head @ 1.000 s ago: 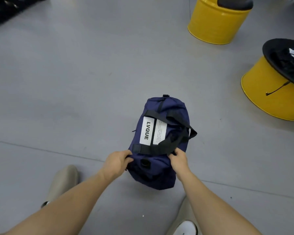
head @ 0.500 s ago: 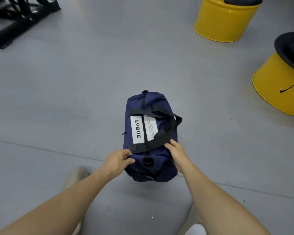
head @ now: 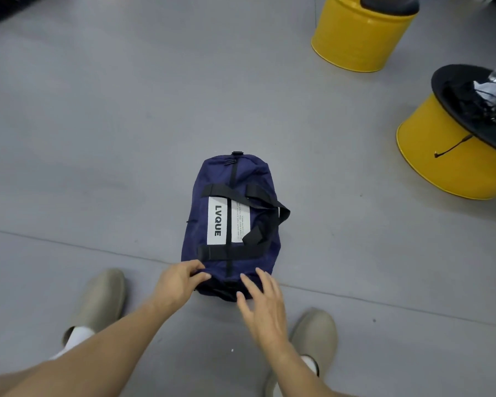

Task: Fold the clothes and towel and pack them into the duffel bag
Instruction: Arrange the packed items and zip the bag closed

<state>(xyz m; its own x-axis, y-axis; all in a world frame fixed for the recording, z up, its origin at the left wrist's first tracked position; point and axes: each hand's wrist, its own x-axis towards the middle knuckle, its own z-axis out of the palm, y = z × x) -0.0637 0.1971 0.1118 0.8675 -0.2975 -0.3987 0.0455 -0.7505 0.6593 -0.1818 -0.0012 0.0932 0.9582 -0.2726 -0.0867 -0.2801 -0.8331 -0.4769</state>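
A navy duffel bag with black straps and a white LVQUE label lies closed on the grey floor, its long axis pointing away from me. My left hand pinches the fabric at the bag's near left corner. My right hand hovers with spread, straight fingers over the near right end, its fingertips at the bag's edge and holding nothing. No clothes or towel are visible outside the bag.
Two yellow drum stools stand at the right: one at the back, another with a black top bearing dark items and a cable. My two beige shoes flank my arms on the floor.
My right hand has let go of the black strap and drawn back to the bag's near end with its fingers spread. The bag now lies flat on the floor. My left hand keeps its grip.
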